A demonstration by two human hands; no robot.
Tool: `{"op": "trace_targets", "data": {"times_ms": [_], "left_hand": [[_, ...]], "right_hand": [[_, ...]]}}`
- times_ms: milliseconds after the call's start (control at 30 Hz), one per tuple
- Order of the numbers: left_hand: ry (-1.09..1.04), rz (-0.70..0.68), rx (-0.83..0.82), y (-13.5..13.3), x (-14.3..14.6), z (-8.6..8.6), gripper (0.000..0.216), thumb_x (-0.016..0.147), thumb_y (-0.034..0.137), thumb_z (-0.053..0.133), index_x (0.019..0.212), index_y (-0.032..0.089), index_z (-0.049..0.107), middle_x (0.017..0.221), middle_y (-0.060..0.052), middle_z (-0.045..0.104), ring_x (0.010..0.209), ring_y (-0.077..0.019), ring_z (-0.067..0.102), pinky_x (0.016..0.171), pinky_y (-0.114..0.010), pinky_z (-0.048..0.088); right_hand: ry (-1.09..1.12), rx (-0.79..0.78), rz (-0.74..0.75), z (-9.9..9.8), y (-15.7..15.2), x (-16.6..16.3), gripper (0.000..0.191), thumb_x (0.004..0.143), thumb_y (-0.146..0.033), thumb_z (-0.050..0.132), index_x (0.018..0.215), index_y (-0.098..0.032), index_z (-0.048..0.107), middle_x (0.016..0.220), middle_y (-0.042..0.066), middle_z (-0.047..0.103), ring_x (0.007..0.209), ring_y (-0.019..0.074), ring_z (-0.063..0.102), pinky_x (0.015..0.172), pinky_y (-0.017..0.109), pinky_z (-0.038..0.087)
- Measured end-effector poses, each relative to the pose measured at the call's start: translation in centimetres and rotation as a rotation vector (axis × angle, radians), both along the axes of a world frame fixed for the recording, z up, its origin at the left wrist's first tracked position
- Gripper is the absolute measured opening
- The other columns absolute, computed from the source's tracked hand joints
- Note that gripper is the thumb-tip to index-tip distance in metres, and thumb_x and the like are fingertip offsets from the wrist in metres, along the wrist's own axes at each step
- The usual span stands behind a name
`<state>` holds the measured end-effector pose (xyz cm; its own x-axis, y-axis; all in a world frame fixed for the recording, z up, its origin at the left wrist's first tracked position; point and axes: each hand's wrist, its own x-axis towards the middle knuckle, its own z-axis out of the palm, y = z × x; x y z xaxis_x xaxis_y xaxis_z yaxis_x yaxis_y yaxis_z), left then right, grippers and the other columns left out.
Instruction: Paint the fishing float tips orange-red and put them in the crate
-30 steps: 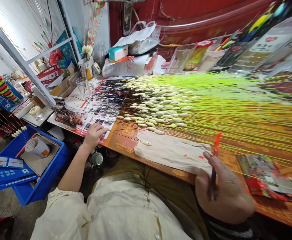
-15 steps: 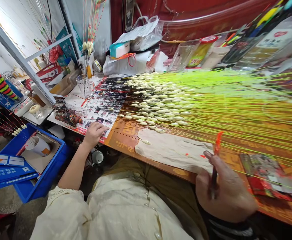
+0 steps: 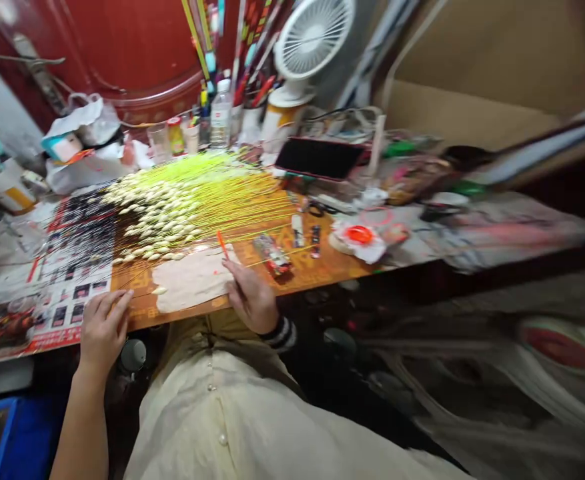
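Left hand (image 3: 105, 330): open, flat at your 11 o'clock, steadying you on the table (image 3: 139, 308) edge.
Right hand (image 3: 251, 297): pinching an orange-tipped stick (image 3: 221, 244) at 12 o'clock, beside the cloth (image 3: 192, 280).
Floats (image 3: 157, 213): ranked beyond, stems parallel, seemingly against tangling.

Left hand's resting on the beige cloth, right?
No: the left hand is at the printed sheet, short of the beige cloth, as the head view shows. The right hand is the one at the cloth.
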<state>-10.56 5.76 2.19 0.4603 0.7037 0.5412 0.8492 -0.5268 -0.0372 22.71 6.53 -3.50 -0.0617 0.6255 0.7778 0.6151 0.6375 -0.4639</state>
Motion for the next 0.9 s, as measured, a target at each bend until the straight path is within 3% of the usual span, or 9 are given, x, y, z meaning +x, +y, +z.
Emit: {"op": "trace_targets", "data": {"times_ms": [200,333,533,700,900], "left_hand": [[0.067,-0.208,0.088,3.4,12.4,-0.9,0.037,0.092,0.019,0.056,0.128,0.019,0.057,0.107,-0.010,0.069,0.094,-0.0226,0.062,0.087,-0.037,0.046],[0.091,-0.299,0.108,5.7,17.3,-1.8,0.029,0.094,0.019,0.051,0.122,0.015,0.057,0.090,-0.009,0.070,0.080,-0.0196,0.062,0.073,-0.033,0.044],[0.063,-0.322,0.184,6.8,18.8,-2.7,0.025,0.093,0.023,0.056,0.116,0.015,0.059,0.083,-0.006,0.068,0.073,-0.0183,0.059,0.069,-0.031,0.042],[0.070,-0.292,0.160,7.2,18.5,-3.2,0.023,0.094,0.020,0.052,0.116,0.016,0.060,0.085,-0.006,0.069,0.076,-0.0180,0.060,0.071,-0.032,0.041],[0.054,-0.306,0.137,7.5,18.4,-3.1,0.024,0.094,0.024,0.052,0.115,0.017,0.061,0.089,-0.007,0.071,0.080,-0.0184,0.062,0.074,-0.032,0.042]], "right_hand": [[0.070,-0.026,0.015,0.7,0.3,0.5,0.056,0.094,-0.015,0.047,0.148,-0.024,0.036,0.137,0.011,0.057,0.128,0.0201,0.055,0.107,0.039,0.049],[0.136,-0.078,0.034,1.3,0.5,1.2,0.050,0.096,-0.018,0.043,0.146,-0.024,0.039,0.137,0.010,0.057,0.127,0.0191,0.056,0.107,0.038,0.049],[0.263,-0.108,0.026,1.8,-0.6,4.5,0.044,0.097,-0.019,0.043,0.141,-0.027,0.045,0.129,0.008,0.062,0.094,0.0135,0.069,0.092,0.032,0.057],[0.304,-0.016,-0.216,1.8,-2.9,10.0,0.030,0.095,-0.020,0.047,0.122,-0.025,0.062,0.108,0.006,0.070,0.078,0.0130,0.067,0.078,0.030,0.058],[0.428,-0.144,-0.507,2.3,-4.3,16.9,0.027,0.096,-0.035,0.048,0.114,-0.021,0.063,0.090,0.004,0.069,0.060,0.0098,0.059,0.058,0.024,0.053]]}}
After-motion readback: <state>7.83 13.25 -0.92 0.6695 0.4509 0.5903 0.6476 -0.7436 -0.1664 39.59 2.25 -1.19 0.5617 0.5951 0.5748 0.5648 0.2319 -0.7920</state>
